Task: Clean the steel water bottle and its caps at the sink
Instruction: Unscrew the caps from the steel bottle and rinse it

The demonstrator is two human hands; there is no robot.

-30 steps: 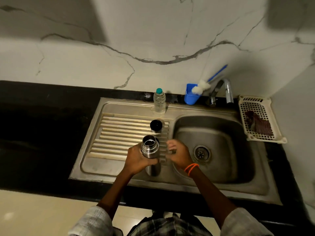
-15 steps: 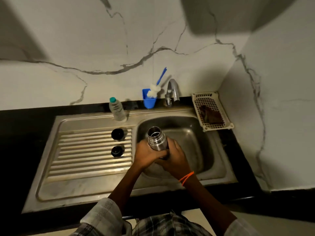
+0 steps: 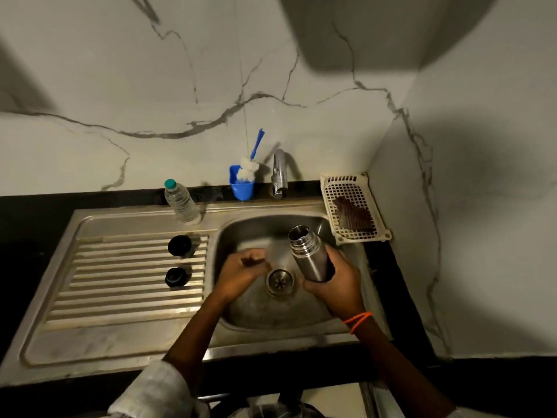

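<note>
Holding the steel water bottle (image 3: 309,256) in my right hand (image 3: 337,283), I have it over the right side of the sink basin (image 3: 241,233), its open mouth up and tipped a little toward the wall, my fingers and thumb wrapped round its lower half. An orange thread band (image 3: 357,319) sits on that wrist. My left hand (image 3: 245,271) is apart from the bottle, over the middle of the basin just left of the drain (image 3: 280,281), gripping nothing, with the fingers loosely curled; it looks blurred, so I cannot tell more about how the fingers lie. The two black caps rest on the ribbed draining board (image 3: 120,282) to the left of the basin: the larger cap (image 3: 180,245) farther from me and the smaller cap (image 3: 174,276) nearer, close together but not touching. Behind them, on the back rim of the sink, a clear plastic bottle (image 3: 182,202) with a green lid stands tilted. A blue cup (image 3: 242,187) against the marbled wall has a white-headed brush (image 3: 251,159) with a blue handle in it, and the chrome tap (image 3: 278,173) rises just to its right. In the corner to the right of the basin, a cream plastic basket (image 3: 354,206) carries a dark brownish scrub pad (image 3: 352,214). My light sleeve (image 3: 156,390) shows at the bottom edge
</note>
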